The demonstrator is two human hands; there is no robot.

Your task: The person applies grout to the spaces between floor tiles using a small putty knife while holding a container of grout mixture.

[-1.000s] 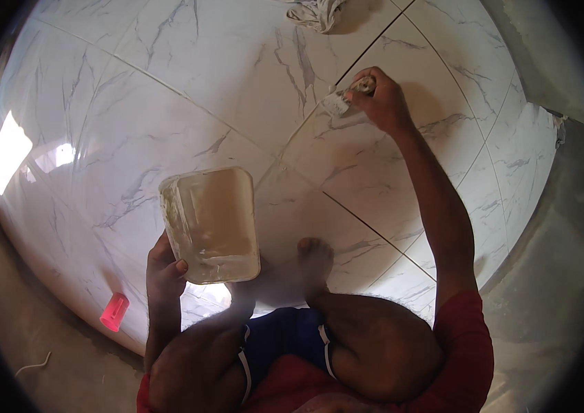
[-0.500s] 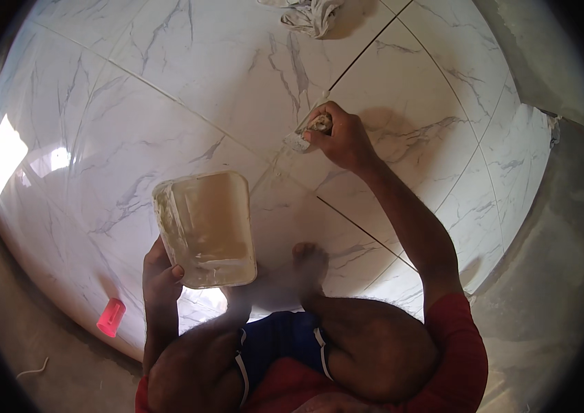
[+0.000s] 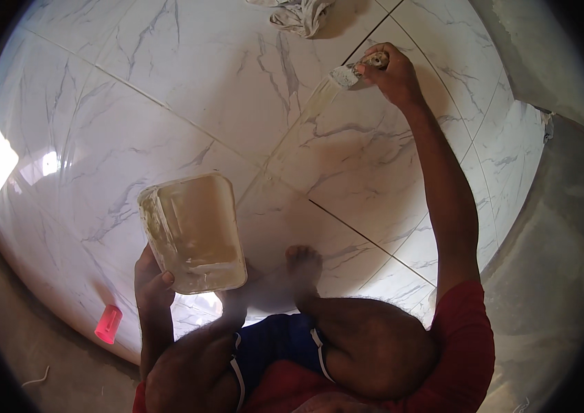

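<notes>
My right hand [image 3: 394, 72] grips the short, stained handle of a flat paintbrush [image 3: 345, 76], its head caked in whitish material. The brush touches the tile joint in the upper middle of the view. A wet cream streak of grout [image 3: 313, 107] trails from it down along that joint. On the left, my left hand [image 3: 154, 282] clasps the near left corner of a cream rectangular tub [image 3: 206, 286], thumb over the rim. Smooth beige slurry [image 3: 202, 220] lies inside the tub, tilted toward me, with smears on its walls.
Glossy white marbled tiles [image 3: 189, 96] cover the floor, with dark unfilled joints [image 3: 354, 230] on the right. A crumpled pale cloth [image 3: 304, 17] lies at the far edge. A pink plastic cup [image 3: 108, 324] rests at lower left. My bare foot [image 3: 304, 265] stands on the tiles; rough concrete [image 3: 543, 268] borders them.
My right hand has swept the brush up and to the right along the joint, leaving a fresh wet streak. The tub has shifted slightly left in the view, still in my left hand.
</notes>
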